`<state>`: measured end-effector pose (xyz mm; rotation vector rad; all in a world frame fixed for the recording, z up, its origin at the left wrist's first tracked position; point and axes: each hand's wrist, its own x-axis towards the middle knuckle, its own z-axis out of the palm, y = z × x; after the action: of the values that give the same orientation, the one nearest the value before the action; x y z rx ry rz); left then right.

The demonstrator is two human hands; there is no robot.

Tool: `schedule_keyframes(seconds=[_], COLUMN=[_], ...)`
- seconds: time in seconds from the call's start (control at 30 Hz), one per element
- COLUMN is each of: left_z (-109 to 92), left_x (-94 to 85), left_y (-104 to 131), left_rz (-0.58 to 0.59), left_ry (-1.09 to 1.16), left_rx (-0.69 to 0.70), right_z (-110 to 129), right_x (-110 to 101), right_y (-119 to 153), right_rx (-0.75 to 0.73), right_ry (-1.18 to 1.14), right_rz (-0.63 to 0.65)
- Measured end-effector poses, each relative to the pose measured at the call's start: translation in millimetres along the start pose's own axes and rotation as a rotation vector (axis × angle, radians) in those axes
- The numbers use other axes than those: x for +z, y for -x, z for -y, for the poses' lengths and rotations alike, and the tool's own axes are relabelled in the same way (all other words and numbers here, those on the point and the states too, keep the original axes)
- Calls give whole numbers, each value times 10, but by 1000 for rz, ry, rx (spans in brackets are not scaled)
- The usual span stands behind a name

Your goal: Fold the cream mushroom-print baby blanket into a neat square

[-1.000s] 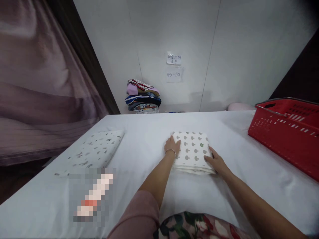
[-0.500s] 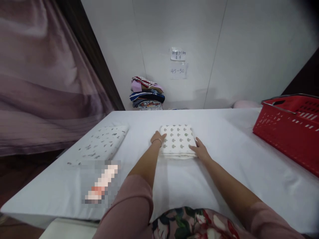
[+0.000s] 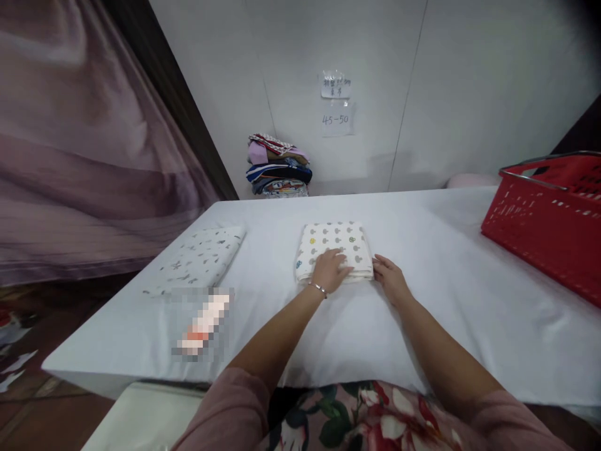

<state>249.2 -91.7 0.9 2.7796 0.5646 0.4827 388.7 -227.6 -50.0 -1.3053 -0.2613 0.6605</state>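
Observation:
A folded white cloth point(image 3: 334, 237) with rows of small grey motifs lies in front of me on the white-covered table point(image 3: 347, 338). My left hand point(image 3: 330, 269) rests flat on the cloth's near part, fingers stretched out, a bracelet at the wrist. At the cloth's right near corner is my right hand point(image 3: 390, 275), its fingers extended along the edge; whether they touch it is hard to tell. Over to the left lies another folded white cloth point(image 3: 201, 254) with scattered small prints.
A red plastic basket point(image 3: 544, 219) stands at the table's right end. Behind the far edge is a stack of folded fabrics point(image 3: 279, 164) against the wall, below taped paper signs point(image 3: 336, 119). A pixelated patch point(image 3: 206, 326) covers something on the left. A pink curtain point(image 3: 89, 144) hangs at left.
My left hand has moved from the cloth's left edge onto its near middle. The right hand has slid slightly outward at the right edge. The view has shifted slightly.

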Motion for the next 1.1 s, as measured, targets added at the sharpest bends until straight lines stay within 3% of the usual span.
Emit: schedule_keyframes(seconds=[0.07,0.13,0.43,0.63,0.8,0.93,1.1], left_z=[-163,-254,-459,-531,-521,-540,-567], left_x=[103,187,298,308,294,196,72], left_y=[47,72,37,-10,23,-62,-329], left_rz=[14,24,-10,14,5,97,238], left_ry=[37,54,23,46,61,82,229], left_rx=[123,150,-21,-143,-114,-195,-380], right_z=[-8,-7,61,88,106,116,166], right_x=[-20,-63,-153,-118,-61,-15,1], right_y=[-23,-48,-53,30,64,82,121], right_rx=[-18,-51,-169,-232,-171,-123,-136], right_ry=[-25,10,404,491,423,389,391], right_rz=[-29,-27,-2,101,164,183,206])
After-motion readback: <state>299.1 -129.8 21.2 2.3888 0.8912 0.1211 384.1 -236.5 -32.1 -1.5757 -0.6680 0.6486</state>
